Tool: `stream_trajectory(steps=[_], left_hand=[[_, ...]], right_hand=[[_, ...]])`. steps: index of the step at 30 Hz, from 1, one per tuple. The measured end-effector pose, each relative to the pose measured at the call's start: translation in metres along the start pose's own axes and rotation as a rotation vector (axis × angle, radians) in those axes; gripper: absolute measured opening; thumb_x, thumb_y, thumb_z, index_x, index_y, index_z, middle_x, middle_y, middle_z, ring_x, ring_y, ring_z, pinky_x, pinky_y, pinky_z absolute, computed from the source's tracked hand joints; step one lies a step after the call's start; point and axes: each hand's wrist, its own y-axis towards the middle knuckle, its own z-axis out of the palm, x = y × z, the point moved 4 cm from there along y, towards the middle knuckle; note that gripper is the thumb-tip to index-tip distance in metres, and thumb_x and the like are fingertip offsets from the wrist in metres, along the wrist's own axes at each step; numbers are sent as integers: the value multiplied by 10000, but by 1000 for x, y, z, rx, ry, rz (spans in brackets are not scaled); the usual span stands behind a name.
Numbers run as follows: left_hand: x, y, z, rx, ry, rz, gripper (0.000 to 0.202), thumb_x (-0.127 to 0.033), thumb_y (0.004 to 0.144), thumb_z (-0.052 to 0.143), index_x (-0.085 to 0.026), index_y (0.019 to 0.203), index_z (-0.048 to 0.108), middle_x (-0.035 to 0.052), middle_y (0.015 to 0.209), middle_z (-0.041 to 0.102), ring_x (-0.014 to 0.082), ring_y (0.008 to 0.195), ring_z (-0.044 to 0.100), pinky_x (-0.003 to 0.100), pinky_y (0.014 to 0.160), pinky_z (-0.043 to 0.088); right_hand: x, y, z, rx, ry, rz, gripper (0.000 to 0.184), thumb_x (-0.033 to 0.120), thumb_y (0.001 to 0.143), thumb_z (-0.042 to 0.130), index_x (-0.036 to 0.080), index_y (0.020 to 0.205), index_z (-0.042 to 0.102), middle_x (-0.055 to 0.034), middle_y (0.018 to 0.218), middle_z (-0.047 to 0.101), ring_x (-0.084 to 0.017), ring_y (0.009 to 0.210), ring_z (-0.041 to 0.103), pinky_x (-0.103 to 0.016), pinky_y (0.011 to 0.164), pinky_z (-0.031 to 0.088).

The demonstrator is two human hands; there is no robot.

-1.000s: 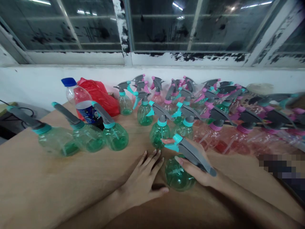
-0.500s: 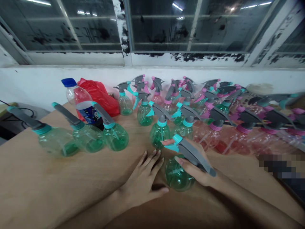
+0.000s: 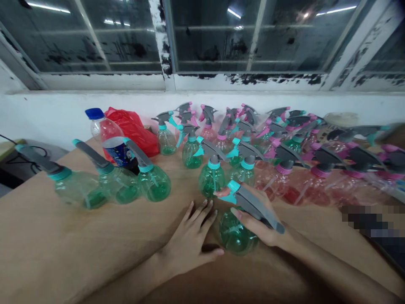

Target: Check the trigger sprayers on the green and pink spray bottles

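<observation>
My right hand [image 3: 262,226] is wrapped round a green spray bottle [image 3: 234,234] with a grey and teal trigger head [image 3: 253,204], standing on the wooden table [image 3: 63,245] just in front of me. My left hand [image 3: 190,240] lies flat on the table right beside that bottle, fingers spread, holding nothing. Three more green spray bottles [image 3: 126,181] stand in a row at the left.
A crowd of green and pink spray bottles [image 3: 268,147] fills the back and right of the table. A clear drink bottle with a blue cap [image 3: 106,135] and a red plastic bag [image 3: 133,126] stand at the back left, under a white wall and window.
Both hands and the held bottle stay put. The view has tilted down slightly.
</observation>
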Motion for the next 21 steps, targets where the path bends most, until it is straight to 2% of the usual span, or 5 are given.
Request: stream_trajectory(steps=[6,9,12,15,21], left_hand=[[-4,-1,-5,-104,-86,-31,791,-634,853,490,-101,1403,293,172,1452,339,300,1354,257,526,1106,101],[-7,-2,-12,-184,-159,-57,829,-630,815,548,-110,1397,265,184,1393,405,333,1292,349,551,1076,180],[-9,-5,-21,-266,-231,-88,829,-637,780,586,-135,1366,283,184,1301,475,357,1200,438,571,1008,284],[-9,-11,-29,-317,-298,-124,807,-649,722,638,-155,1295,356,166,1205,521,356,1115,496,561,945,360],[2,-32,-41,-328,-297,-267,741,-598,711,677,-144,1240,423,163,1164,546,355,1080,516,513,895,417]], right_hand=[[0,-1,2,-45,-19,34,303,206,823,563,259,1117,607,16,757,554,-143,618,522,-352,826,464],[2,-1,8,-73,-2,56,289,222,827,576,251,1114,599,11,822,609,-134,622,540,-336,805,472],[7,3,18,-97,23,36,286,221,826,583,234,1111,584,-9,934,653,-136,690,587,-305,741,488],[14,11,30,-129,-6,-17,191,209,820,587,217,1010,603,1,845,642,-136,696,597,-276,653,487],[26,29,58,-215,-124,-80,89,267,837,578,205,896,603,-12,778,607,-173,750,578,-335,703,477]])
